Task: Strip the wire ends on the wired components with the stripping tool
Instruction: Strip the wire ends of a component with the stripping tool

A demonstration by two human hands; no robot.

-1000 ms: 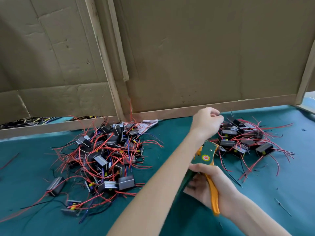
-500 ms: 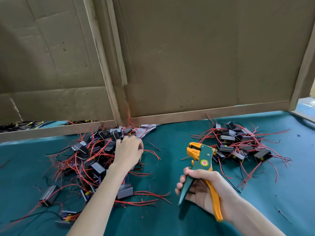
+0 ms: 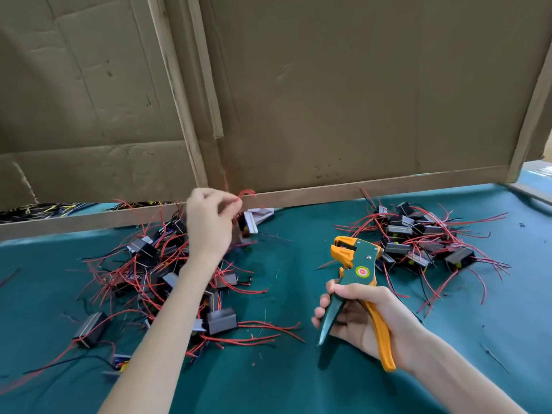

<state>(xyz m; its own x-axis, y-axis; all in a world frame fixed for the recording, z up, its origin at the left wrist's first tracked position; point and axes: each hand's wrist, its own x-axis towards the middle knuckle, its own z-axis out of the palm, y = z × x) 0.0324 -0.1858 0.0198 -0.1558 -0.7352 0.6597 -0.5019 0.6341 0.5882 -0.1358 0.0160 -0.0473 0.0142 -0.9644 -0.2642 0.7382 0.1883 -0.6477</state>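
So left hand (image 3: 209, 225) fingers pinch a red wire (image 3: 246, 193), component (image 3: 247, 224) probably dangling below; right hand (image 3: 363, 318) fingers clamp the stripping tool (image 3: 357, 282) over the bench (image 3: 298, 383).

left hand (image 3: 209, 225) pinching red wires (image 3: 246, 193) of a lifted component (image 3: 247, 225), right hand (image 3: 363, 318) gripping stripping tool (image 3: 357, 274)

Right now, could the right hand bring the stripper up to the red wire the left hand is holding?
Probably yes. The right hand holds the stripper upright with its head free, and only bare green mat lies between it and the red wire pinched by the left hand.
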